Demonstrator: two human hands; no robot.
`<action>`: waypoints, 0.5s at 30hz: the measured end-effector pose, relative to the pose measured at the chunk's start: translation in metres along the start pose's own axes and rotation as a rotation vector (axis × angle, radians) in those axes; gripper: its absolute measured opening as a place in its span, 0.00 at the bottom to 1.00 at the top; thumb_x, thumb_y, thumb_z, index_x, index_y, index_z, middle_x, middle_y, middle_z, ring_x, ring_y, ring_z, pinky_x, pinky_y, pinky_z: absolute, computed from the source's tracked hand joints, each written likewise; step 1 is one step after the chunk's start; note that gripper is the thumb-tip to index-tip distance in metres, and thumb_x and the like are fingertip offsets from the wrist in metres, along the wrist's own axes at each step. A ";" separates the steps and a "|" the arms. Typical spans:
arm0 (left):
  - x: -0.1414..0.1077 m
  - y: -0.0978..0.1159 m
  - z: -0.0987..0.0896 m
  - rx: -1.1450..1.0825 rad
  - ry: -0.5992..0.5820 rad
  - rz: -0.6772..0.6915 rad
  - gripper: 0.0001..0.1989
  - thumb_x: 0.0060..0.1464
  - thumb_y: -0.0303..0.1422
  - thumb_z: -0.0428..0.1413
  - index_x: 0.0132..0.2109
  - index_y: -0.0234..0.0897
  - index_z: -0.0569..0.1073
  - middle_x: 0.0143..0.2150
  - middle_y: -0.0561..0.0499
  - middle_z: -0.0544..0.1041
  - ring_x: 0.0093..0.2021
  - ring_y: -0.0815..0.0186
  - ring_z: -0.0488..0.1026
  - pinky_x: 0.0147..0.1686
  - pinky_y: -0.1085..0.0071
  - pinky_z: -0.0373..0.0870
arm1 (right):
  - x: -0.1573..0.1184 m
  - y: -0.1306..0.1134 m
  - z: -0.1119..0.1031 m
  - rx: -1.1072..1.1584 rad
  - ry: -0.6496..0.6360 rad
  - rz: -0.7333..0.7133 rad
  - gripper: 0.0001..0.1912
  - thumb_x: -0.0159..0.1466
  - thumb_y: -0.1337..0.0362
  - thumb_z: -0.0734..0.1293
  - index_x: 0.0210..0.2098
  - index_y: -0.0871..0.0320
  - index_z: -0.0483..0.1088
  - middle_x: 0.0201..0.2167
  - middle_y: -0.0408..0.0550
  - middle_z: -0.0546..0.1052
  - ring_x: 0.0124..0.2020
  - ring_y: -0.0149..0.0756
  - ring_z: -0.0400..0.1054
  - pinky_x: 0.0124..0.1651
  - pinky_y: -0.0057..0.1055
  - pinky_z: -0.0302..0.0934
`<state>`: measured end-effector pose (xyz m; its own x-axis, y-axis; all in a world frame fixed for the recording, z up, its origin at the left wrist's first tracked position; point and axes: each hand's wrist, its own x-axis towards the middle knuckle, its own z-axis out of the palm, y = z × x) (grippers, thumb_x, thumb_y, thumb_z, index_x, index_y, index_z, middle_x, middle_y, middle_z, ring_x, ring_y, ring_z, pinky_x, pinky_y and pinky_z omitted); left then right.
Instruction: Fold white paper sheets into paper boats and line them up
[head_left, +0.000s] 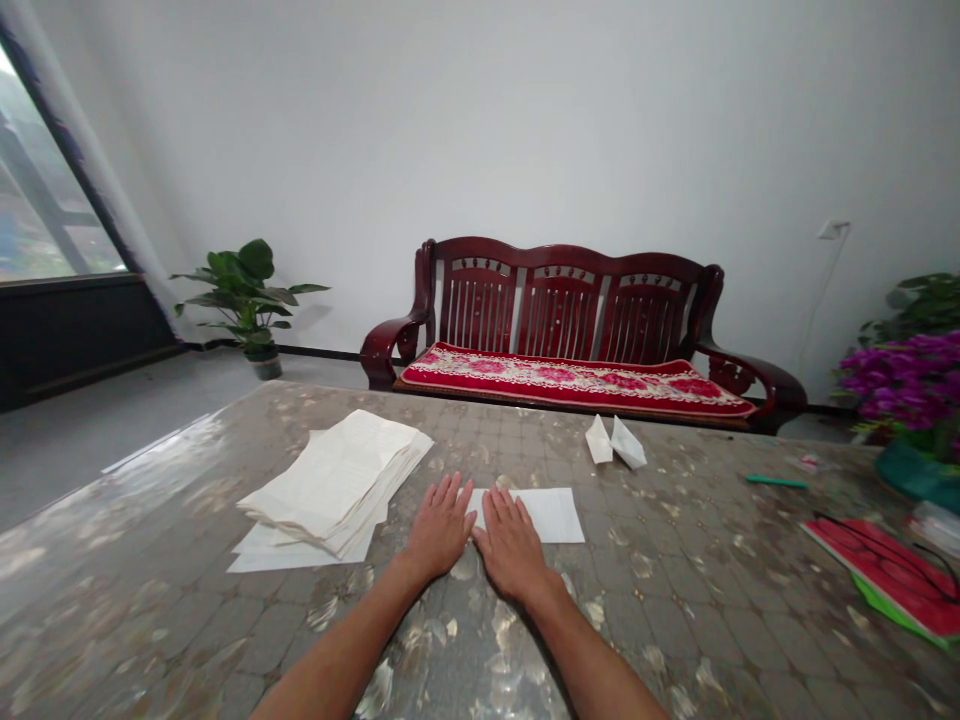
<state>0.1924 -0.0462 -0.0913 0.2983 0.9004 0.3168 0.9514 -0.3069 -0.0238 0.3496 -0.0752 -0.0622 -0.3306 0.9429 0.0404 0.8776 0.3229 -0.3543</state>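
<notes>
A glossy grey patterned tabletop [675, 560] bears a cream paper stack [337, 480]. The flat left hand [442, 525] lies just beside the right hand [511, 545], which overlaps a white rectangular paper sheet [544, 515]. Two white folded-paper boats [615, 442] stand beyond. A red folder [885, 575] is cut off at right.

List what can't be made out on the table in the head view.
Head view:
Left part of the white sheet: hidden by the right hand.
Sheet count of the paper stack: edges too fine to count.
Right end of the red booklet: cut off by the picture edge.
Small object past the green marker: too small to identify.
</notes>
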 end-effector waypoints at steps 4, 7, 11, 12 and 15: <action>0.000 0.001 0.004 0.009 0.042 0.016 0.24 0.64 0.37 0.45 0.64 0.37 0.66 0.67 0.39 0.63 0.67 0.51 0.60 0.63 0.52 0.59 | -0.009 0.039 -0.013 -0.090 -0.009 0.100 0.33 0.70 0.55 0.51 0.70 0.66 0.48 0.72 0.52 0.46 0.72 0.42 0.36 0.71 0.43 0.29; 0.000 0.000 0.006 0.004 0.057 0.025 0.24 0.64 0.36 0.45 0.64 0.36 0.67 0.67 0.39 0.64 0.66 0.50 0.61 0.62 0.51 0.60 | -0.019 0.068 -0.025 -0.145 0.006 0.180 0.33 0.70 0.56 0.50 0.70 0.66 0.48 0.72 0.52 0.46 0.72 0.42 0.38 0.71 0.43 0.31; -0.003 -0.008 0.005 0.001 0.065 0.035 0.24 0.63 0.36 0.46 0.64 0.36 0.67 0.66 0.39 0.64 0.66 0.50 0.62 0.62 0.51 0.61 | -0.033 0.101 -0.035 -0.205 0.024 0.276 0.33 0.69 0.56 0.50 0.70 0.66 0.49 0.71 0.53 0.47 0.72 0.43 0.38 0.71 0.45 0.32; -0.004 -0.012 0.004 0.004 0.062 0.036 0.24 0.63 0.36 0.46 0.64 0.36 0.67 0.66 0.39 0.64 0.66 0.50 0.62 0.61 0.51 0.61 | -0.035 0.106 -0.037 -0.220 0.027 0.288 0.33 0.69 0.56 0.50 0.70 0.66 0.49 0.71 0.53 0.47 0.72 0.43 0.39 0.71 0.46 0.32; -0.010 -0.025 0.000 0.013 0.039 0.021 0.25 0.63 0.36 0.46 0.64 0.34 0.67 0.67 0.38 0.64 0.66 0.50 0.61 0.61 0.50 0.61 | -0.040 0.116 -0.038 -0.244 0.028 0.296 0.33 0.69 0.56 0.50 0.70 0.66 0.49 0.71 0.53 0.48 0.72 0.44 0.40 0.71 0.46 0.33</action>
<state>0.1656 -0.0469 -0.0941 0.3151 0.8809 0.3532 0.9461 -0.3211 -0.0432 0.4778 -0.0722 -0.0695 -0.0440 0.9990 -0.0035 0.9916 0.0432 -0.1219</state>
